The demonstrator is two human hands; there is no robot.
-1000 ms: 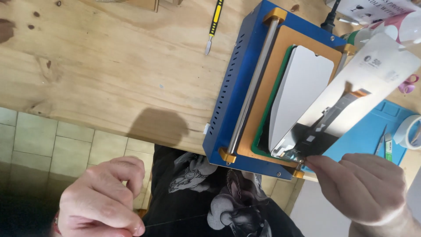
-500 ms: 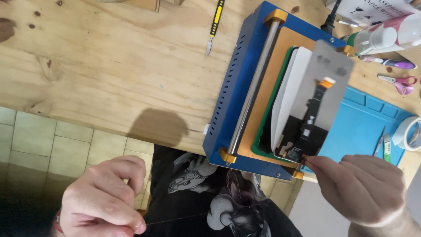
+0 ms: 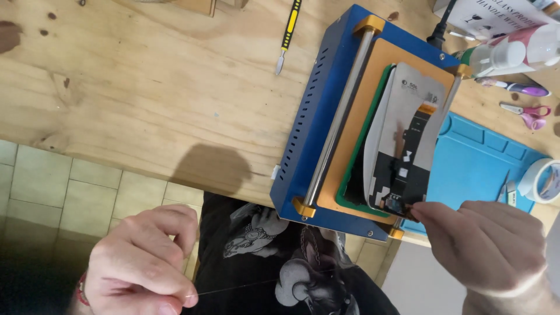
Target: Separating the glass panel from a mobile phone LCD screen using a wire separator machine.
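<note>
Currently we pinch the thin screen panel (image 3: 402,146) by its lower corner, right hand (image 3: 484,245), over the blue machine (image 3: 309,140) | left hand (image 3: 146,262) grips wire (image 3: 233,287) | panel: light, fragile; hold edges only.

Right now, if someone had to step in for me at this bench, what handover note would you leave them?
Left hand: off the wooden table's edge, pinching one end of a thin wire.
Right hand: fingertips pinch the near corner of the phone panel, its near end lifted, the rest lying over the green mat on the blue separator machine.
Done: panel partly raised from the mat.
Left: panel not yet free. Whether the wire reaches under it cannot be told.
Nearby: yellow-handled pry tool, blue work mat, scissors, tape roll.
</note>
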